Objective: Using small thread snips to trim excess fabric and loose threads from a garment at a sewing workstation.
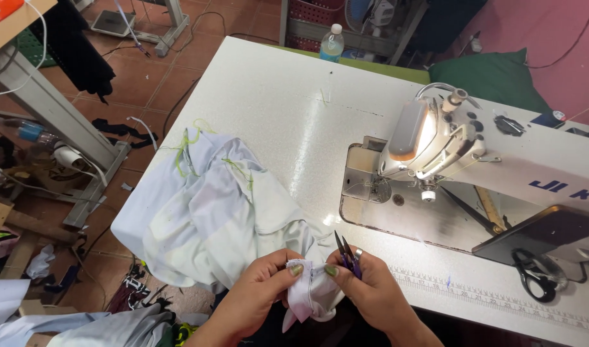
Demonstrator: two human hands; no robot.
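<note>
Pinching a white cloth [310, 292] taut at lower centre, left hand [262, 286] and right hand [365, 289] expose its seam; right also clasps snips [347, 254].

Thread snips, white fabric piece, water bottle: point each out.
thread snips [343, 249], head view, on the dark blades above the right hand
white fabric piece [310, 297], head view, on the fold between both thumbs
water bottle [332, 44], head view, on its clear body

A crumpled pale-white fabric garment with yellow-green thread strands [211, 205] lay heaped at the white sewing table's [275, 96] near left edge, one folded corner raised. Small purple-handled thread snips [347, 254] pointed blades upward just beside that corner.
</note>
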